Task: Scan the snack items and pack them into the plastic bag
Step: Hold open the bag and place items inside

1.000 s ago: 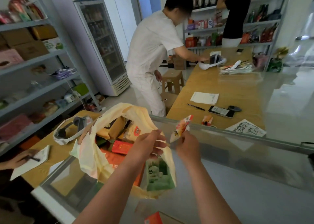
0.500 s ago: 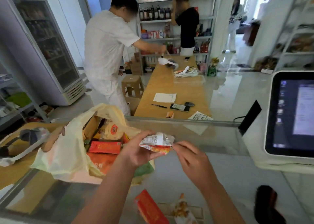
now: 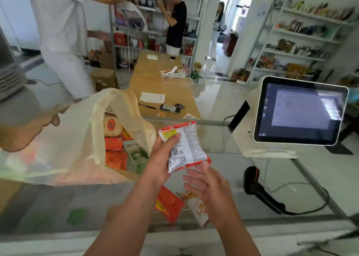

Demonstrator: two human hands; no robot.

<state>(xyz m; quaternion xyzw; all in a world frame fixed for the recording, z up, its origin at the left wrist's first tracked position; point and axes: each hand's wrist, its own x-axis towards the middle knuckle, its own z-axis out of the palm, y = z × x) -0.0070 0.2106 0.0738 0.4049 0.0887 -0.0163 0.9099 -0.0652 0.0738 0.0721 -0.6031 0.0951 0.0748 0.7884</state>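
My worry is the grip: my left hand holds the white crinkled-film snack packet with red edges at centre frame, thumb pinched over its upper corner and fingers curled behind. That glossy film looks slick enough to slide out and fall onto the glass counter. My right hand hangs just below it with fingers spread and loose, holding nothing. The puffed, pillow-shaped pack bows its printed barcode, so I judge a creased or glaring read could fail. The black handheld barcode scanner lies well apart at lower right, its cable looped where a reach could snag it. At left, the pale yellow translucent plastic bag is thin and limp, held open by another person's hand; if that slackens, the mouth may fold shut. A red flat packet and a white-and-orange pouch lie beneath my hands. A white-framed touchscreen terminal stands at right.
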